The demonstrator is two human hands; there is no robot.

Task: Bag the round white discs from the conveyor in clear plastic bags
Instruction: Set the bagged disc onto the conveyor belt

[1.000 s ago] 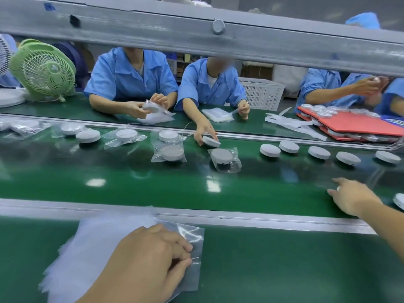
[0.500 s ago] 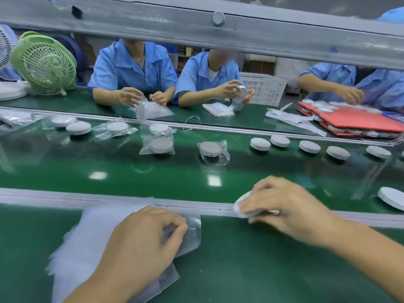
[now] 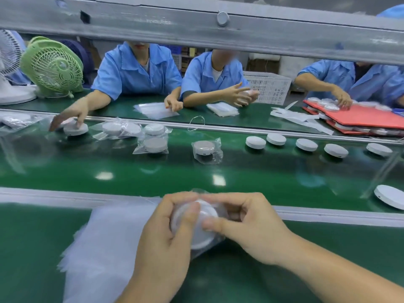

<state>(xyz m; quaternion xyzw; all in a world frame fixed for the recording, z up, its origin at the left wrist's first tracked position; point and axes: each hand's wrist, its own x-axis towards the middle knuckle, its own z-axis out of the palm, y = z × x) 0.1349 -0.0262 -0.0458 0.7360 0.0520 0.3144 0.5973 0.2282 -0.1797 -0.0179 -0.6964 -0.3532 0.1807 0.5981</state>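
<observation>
Spare bags: a stack of clear bags [image 3: 105, 243] lies on the near green table [image 3: 32, 248], just left of the hands and touching the left wrist; it looks far from used up.
Finished pieces: on the left half of the conveyor [image 3: 218, 171], along its far side, several discs are already wrapped in film: a bagged cluster [image 3: 121, 129], a bagged pair [image 3: 153, 141] and a single bagged disc [image 3: 206, 148].
Left hand: the left hand [image 3: 166, 235] is curled round the held disc [image 3: 199, 226], with the thumb laid across its face.
Held disc: it sits tilted between both hands, above the table and just on the near side of the rail [image 3: 65, 196]. Film of a clear bag [image 3: 215, 242] shows round its lower edge, so it seems partly inside. Blur hides how deep it sits.
Right hand: the right hand [image 3: 247, 228] has its fingers bent and pinches the disc's right side, thumb pressed against the face.
Step in hand: probably seating this disc in its bag; it is not yet set down.
Left to do: a row of bare discs [image 3: 306, 144], five in all, waits on the far right of the belt. A near bare disc [image 3: 391, 196] lies at the right edge.
Progress: a running job, roughly mid-batch.
</observation>
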